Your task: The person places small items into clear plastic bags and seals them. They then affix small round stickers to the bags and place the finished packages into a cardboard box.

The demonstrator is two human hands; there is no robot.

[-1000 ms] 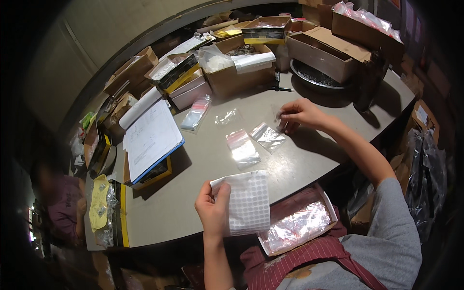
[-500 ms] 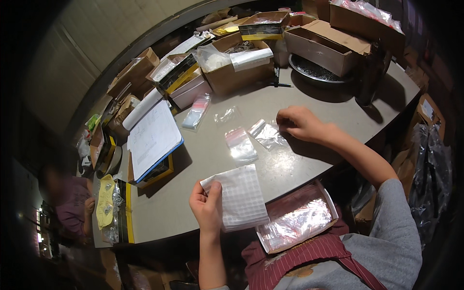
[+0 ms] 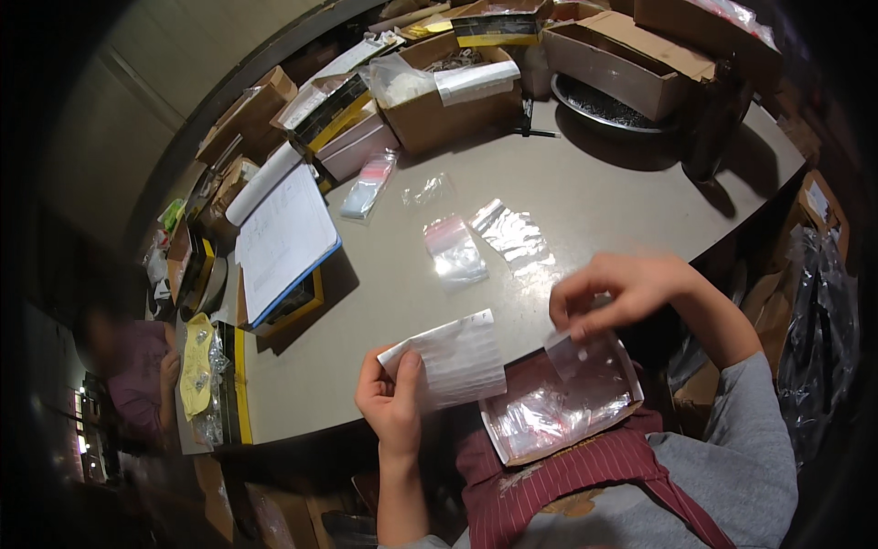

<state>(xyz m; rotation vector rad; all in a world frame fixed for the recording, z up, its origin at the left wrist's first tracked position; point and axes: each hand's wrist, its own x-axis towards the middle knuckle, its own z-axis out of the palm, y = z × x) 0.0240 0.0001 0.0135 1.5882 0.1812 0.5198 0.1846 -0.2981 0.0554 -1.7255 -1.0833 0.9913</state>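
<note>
A: Hands?
B: Our left hand (image 3: 391, 398) pinches a white sheet (image 3: 453, 361), thumb on top, near the table edge. Our right hand (image 3: 585, 316) has fingertips pinched on a small clear bag (image 3: 574, 357) above the lap box (image 3: 494, 437). Blurred, so we can't read the bag's contents.
A: Lap box?
B: Open, pale walls, loaded with glossy clear bags (image 3: 540, 412), some with reddish strips.
A: Table (image 3: 366, 343)?
B: We've got two flat clear bags (image 3: 485, 242) near each other past the sheet, a bag bundle (image 3: 369, 186) beyond. Clipboard (image 3: 288, 233) on a black-and-yellow box (image 3: 291, 306); can't see inside.
A: Far side?
B: Brown carton (image 3: 439, 126): metal pieces plus a plastic bag (image 3: 400, 84), whitish inside. Dark bowl (image 3: 596, 125): small dark bits, grey carton (image 3: 604, 73) over it.
</note>
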